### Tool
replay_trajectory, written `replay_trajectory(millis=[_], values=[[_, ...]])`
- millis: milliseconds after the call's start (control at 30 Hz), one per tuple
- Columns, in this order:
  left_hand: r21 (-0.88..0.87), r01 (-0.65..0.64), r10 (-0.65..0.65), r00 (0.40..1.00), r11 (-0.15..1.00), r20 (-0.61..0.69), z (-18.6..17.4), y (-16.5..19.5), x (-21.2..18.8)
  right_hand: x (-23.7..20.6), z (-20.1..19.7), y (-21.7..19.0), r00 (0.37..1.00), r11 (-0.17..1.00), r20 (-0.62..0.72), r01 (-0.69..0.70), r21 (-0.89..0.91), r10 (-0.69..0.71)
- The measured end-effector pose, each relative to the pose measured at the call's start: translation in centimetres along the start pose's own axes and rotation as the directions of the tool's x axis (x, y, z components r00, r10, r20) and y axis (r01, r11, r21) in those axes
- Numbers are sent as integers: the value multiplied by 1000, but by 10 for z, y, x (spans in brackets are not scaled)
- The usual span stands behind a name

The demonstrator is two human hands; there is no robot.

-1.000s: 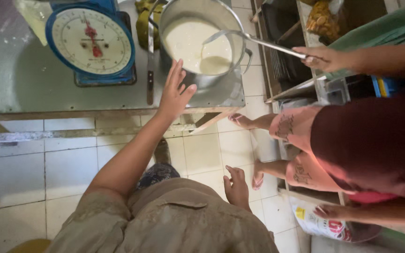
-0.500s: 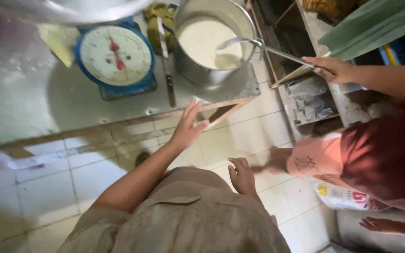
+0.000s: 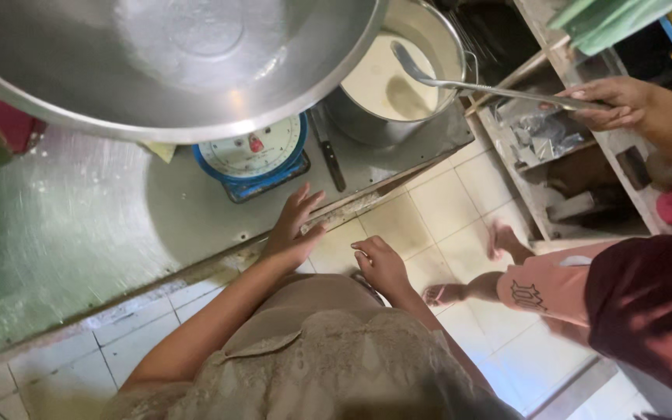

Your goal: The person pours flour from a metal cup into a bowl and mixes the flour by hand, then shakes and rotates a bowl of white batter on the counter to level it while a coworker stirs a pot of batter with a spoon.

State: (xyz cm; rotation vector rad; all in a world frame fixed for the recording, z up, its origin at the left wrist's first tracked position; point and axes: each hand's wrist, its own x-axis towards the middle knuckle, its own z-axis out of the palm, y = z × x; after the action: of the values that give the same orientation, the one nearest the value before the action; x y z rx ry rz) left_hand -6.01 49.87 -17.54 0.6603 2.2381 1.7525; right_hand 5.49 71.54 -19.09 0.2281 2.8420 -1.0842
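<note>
One scale [image 3: 252, 158], one pot [image 3: 398, 74], one ladle [image 3: 460, 82], one knife [image 3: 327, 149] and one big bowl [image 3: 165, 62] show. The left hand [image 3: 293, 229], open, rests on the counter edge [image 3: 219, 260] below the scale; the right hand [image 3: 383, 264] hangs loosely curled, empty. Since before, the bowl has entered above the scale.

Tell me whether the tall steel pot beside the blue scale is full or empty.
Partly full. The tall steel pot holds a pale creamy liquid well below its rim, and a long steel ladle, held by another person's hand, reaches into it.
</note>
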Motion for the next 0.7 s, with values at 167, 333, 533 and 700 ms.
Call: replay_trajectory(millis=[167, 333, 533, 700], values=[[-90, 76, -66, 991, 993, 113, -20, 13, 4, 0, 3, -7, 999, 999, -18, -41, -24, 41], [-49, 119, -107, 974, 992, 199, -29, 21, 13, 6, 4, -11, 994, 993, -17, -112, -43, 111], [4, -4, 3, 987, 1000, 159, -38, 24, 23, 16, 3, -23, 975, 976, 71, -204, -75, 209], [126, -40, 9, 971, 991, 238, -34, 37, 44, 24, -14, -45, 988, 997, -154, 18, 72, -7]])
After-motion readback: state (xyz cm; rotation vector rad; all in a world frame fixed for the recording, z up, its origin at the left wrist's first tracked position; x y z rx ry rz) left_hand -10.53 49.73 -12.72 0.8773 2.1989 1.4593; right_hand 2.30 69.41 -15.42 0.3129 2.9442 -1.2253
